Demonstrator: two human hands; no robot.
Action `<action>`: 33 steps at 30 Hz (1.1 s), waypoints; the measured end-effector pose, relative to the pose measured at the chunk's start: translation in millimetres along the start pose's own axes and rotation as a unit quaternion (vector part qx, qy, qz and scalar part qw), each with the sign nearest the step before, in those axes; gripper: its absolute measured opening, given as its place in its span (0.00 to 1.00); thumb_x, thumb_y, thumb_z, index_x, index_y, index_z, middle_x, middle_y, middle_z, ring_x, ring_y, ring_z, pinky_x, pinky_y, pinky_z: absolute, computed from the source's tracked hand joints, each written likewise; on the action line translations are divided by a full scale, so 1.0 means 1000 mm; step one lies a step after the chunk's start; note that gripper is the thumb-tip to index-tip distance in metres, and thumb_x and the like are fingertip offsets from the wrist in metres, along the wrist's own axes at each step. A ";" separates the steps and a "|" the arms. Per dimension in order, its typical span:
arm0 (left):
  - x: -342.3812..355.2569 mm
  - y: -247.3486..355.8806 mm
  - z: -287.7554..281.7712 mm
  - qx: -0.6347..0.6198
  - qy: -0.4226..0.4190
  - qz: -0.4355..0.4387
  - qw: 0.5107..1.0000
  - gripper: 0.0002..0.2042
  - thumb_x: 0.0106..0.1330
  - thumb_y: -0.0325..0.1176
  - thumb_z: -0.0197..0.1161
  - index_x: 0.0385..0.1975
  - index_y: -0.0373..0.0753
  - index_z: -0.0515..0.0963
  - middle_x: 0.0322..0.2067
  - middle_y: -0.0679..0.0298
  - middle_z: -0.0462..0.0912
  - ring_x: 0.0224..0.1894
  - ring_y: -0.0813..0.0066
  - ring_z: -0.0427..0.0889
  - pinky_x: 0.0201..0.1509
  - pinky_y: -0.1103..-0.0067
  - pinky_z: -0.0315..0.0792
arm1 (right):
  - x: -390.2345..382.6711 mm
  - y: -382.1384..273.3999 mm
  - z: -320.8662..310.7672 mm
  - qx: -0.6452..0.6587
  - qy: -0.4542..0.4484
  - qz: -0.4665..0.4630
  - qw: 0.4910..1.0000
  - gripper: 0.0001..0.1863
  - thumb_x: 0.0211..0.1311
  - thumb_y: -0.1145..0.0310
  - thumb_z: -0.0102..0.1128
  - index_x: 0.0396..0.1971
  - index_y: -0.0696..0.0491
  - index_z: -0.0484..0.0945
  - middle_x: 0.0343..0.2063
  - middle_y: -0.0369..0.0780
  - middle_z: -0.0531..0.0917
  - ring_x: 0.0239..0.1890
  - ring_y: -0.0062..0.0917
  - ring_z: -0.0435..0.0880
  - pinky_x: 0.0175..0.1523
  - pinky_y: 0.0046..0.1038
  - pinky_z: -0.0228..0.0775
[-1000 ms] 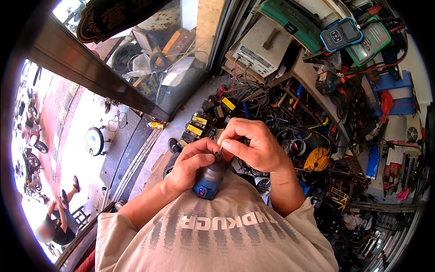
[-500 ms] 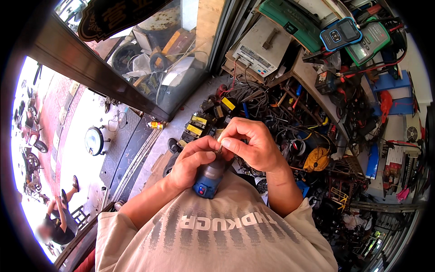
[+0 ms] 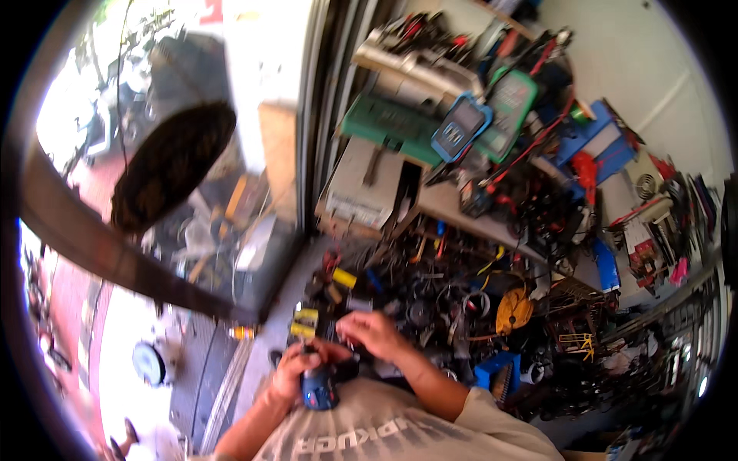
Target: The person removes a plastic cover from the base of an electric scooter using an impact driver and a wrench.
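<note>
Low in the middle, a blue and dark cordless drill (image 3: 317,390) rests close against the front of my shirt. My left hand (image 3: 294,370) is closed round the drill near its nose end, with the thumb over the top. My right hand (image 3: 378,336) is a little to the right and farther out, apart from the drill. Its fingers are bent and blurred, so whether anything small is between them does not show. Just beyond my hands, boxy parts with yellow labels (image 3: 305,323) lie on the floor.
Tangled cables, tools and a yellow-orange pouch (image 3: 514,310) crowd the floor at right. A bench carries a grey metal instrument (image 3: 361,184), a green case (image 3: 388,127), a blue-framed handheld meter (image 3: 461,127) and a green one (image 3: 506,107). At left stand a glass door and a round stool (image 3: 150,363).
My right hand has drawn away from the drill's nose, where its fingertips were pinched. My left hand stays on the drill. The view has tilted up toward the bench and is more blurred.
</note>
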State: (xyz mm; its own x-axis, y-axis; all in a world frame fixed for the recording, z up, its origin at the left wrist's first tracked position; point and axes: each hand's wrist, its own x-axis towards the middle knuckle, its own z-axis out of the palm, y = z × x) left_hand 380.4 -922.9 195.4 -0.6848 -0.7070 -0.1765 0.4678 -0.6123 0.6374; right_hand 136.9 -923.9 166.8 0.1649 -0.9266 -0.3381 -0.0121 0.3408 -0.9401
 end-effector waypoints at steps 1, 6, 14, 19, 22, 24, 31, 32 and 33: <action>0.000 -0.004 -0.011 -0.007 0.029 -0.005 1.000 0.14 0.61 0.41 0.64 0.33 0.35 0.77 0.46 0.43 0.85 0.51 0.57 0.82 0.59 0.66 0.75 | -0.001 0.009 0.002 0.033 -0.009 0.022 0.999 0.14 0.76 0.60 0.61 0.42 0.58 0.85 0.30 0.32 0.85 0.32 0.13 0.81 0.40 0.20 0.74; 0.007 0.004 -0.014 -0.161 0.116 0.066 0.978 0.12 0.60 0.40 0.61 0.29 0.36 0.76 0.25 0.56 0.76 0.38 0.57 0.78 0.59 0.54 0.76 | -0.012 0.031 -0.001 -0.084 0.041 0.013 0.996 0.16 0.74 0.59 0.63 0.40 0.58 0.85 0.26 0.33 0.86 0.29 0.14 0.82 0.37 0.22 0.75; 0.003 0.023 -0.142 0.244 0.327 0.110 0.906 0.07 0.59 0.35 0.61 0.26 0.38 0.77 0.23 0.62 0.79 0.27 0.70 0.78 0.39 0.72 0.75 | -0.025 0.026 -0.014 -0.342 0.089 -0.022 0.935 0.18 0.69 0.53 0.65 0.44 0.53 0.85 0.36 0.44 0.90 0.39 0.35 0.90 0.44 0.36 0.79; -0.112 -0.073 -0.363 0.874 0.168 -0.064 0.451 0.14 0.59 0.41 0.65 0.29 0.34 0.87 0.24 0.57 0.88 0.30 0.61 0.89 0.37 0.69 0.81 | -0.010 0.001 0.020 -0.362 0.038 -0.072 0.928 0.19 0.67 0.52 0.65 0.47 0.52 0.84 0.38 0.44 0.89 0.41 0.40 0.89 0.46 0.39 0.80; -0.148 -0.107 -0.317 0.439 0.364 -0.437 0.695 0.12 0.75 0.39 0.59 0.42 0.38 0.83 0.35 0.58 0.86 0.38 0.69 0.84 0.44 0.72 0.78 | -0.002 -0.037 0.055 -0.367 -0.039 -0.175 0.913 0.18 0.67 0.57 0.66 0.48 0.54 0.82 0.33 0.45 0.87 0.36 0.42 0.88 0.41 0.41 0.79; -0.134 -0.121 -0.293 0.453 0.342 -0.410 0.714 0.11 0.74 0.39 0.60 0.41 0.38 0.83 0.34 0.58 0.86 0.37 0.69 0.84 0.43 0.72 0.78 | 0.003 -0.059 0.087 -0.297 -0.135 -0.191 0.926 0.19 0.67 0.59 0.64 0.48 0.59 0.81 0.41 0.50 0.86 0.42 0.46 0.87 0.50 0.43 0.79; -0.032 -0.137 -0.196 0.495 0.309 -0.261 0.769 0.11 0.70 0.39 0.62 0.38 0.37 0.84 0.32 0.59 0.86 0.35 0.69 0.84 0.41 0.71 0.78 | 0.019 -0.025 0.098 -0.368 -0.343 -0.441 0.743 0.12 0.66 0.62 0.58 0.34 0.57 0.78 0.30 0.45 0.81 0.33 0.39 0.84 0.41 0.43 0.79; -0.021 -0.140 -0.184 0.498 0.307 -0.249 0.772 0.11 0.69 0.39 0.62 0.37 0.37 0.84 0.32 0.59 0.86 0.34 0.69 0.84 0.40 0.71 0.78 | 0.016 -0.019 0.087 -0.376 -0.348 -0.367 0.776 0.11 0.64 0.63 0.59 0.34 0.57 0.78 0.32 0.47 0.82 0.36 0.42 0.85 0.43 0.44 0.79; -0.013 -0.144 -0.174 0.498 0.307 -0.237 0.775 0.11 0.69 0.39 0.63 0.37 0.37 0.84 0.31 0.59 0.86 0.34 0.69 0.84 0.40 0.71 0.78 | 0.012 -0.011 0.078 -0.384 -0.346 -0.292 0.804 0.12 0.62 0.64 0.59 0.35 0.58 0.77 0.34 0.49 0.83 0.39 0.45 0.86 0.46 0.46 0.79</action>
State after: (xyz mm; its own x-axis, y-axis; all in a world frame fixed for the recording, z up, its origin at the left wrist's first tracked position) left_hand 419.2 -887.6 -24.8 -0.1097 -0.7083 -0.6973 -0.6292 -0.4936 0.6004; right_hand 216.1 -926.8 177.0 0.8706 -0.4912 0.0282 -0.2946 -0.5664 -0.7697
